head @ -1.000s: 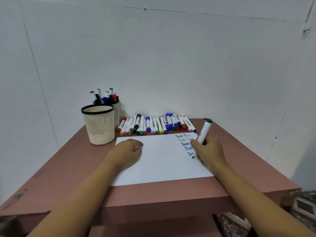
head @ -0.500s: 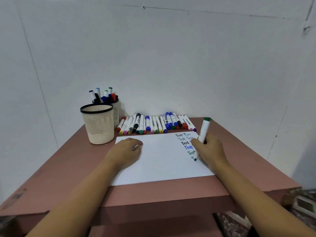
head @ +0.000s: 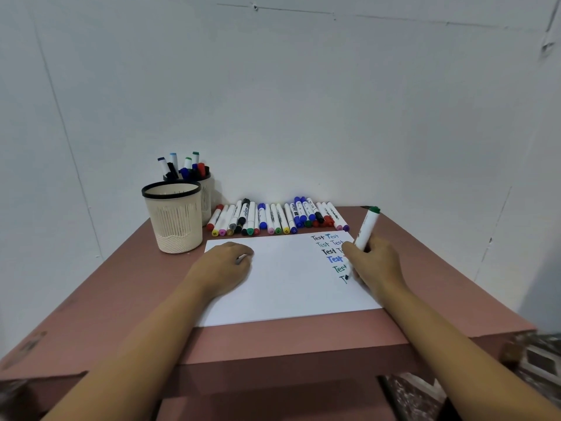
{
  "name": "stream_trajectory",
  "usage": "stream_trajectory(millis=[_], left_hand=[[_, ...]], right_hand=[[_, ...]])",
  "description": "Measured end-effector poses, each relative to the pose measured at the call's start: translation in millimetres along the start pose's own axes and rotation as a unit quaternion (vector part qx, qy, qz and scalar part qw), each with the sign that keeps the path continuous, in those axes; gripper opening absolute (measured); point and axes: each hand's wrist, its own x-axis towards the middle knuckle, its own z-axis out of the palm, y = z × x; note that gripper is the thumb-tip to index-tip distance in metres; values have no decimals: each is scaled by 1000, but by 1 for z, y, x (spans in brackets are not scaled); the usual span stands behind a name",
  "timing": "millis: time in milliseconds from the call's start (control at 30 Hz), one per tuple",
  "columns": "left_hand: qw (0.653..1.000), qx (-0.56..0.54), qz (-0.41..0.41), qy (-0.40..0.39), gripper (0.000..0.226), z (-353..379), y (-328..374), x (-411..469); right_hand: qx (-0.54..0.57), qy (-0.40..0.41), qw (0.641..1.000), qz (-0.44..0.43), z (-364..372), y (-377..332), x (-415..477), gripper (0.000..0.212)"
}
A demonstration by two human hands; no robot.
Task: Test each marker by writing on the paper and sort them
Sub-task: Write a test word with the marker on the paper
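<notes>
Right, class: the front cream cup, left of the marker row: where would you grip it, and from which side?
Wrap a hand round the ribbed wall of the front cup at mid-height, coming from its left or front. It stands upright; a second cup sits close behind and the marker row lies to its right, so left and front look freest.

White paper (head: pixel 288 284), dusty-pink table (head: pixel 121 299), green-ended white marker (head: pixel 366 229) at 3 o'clock, black, blue and green lettering (head: pixel 329 252), cream ribbed black-rimmed cups (head: pixel 174 223) at 10 o'clock, multicoloured-capped marker row (head: pixel 273 220) at 12 o'clock
</notes>
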Motion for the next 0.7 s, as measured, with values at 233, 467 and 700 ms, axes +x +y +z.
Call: stream_trajectory(millis=[233,467,700], left_hand=[[1000,-2,2,0,33,0,-1,0],[1000,-1,2,0,33,1,-2,1],[1000,-5,2,2,33,3,-4,2]], right_hand=[[-21,43,999,-14,-1,-1,-1,30],[-13,35,999,-2,0,-1,0,30],[-34,35,999,-9,0,1,0,33]])
